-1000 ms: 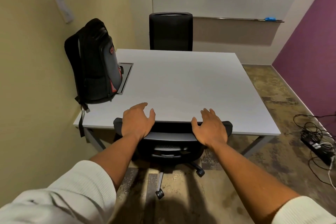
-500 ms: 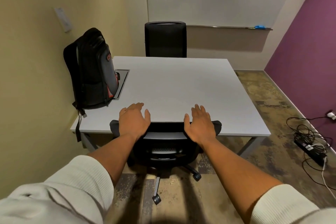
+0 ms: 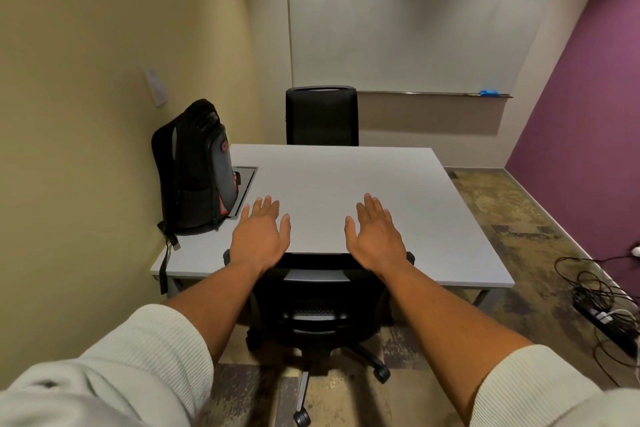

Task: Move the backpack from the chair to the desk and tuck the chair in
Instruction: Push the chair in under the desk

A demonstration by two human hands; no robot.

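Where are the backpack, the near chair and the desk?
backpack [image 3: 199, 177]: head view, front panel.
near chair [image 3: 313, 302]: head view, back of the backrest.
desk [image 3: 329, 180]: head view, bare top.

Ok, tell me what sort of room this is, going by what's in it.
Most likely a small office meeting room. A plain white desk has a black office chair tucked in on the near side and a second chair opposite, and a whiteboard with a marker tray fills the far wall.

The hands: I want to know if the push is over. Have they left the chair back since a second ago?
Yes. Both the left hand and right hand lifted off the chair, open above the desk edge.
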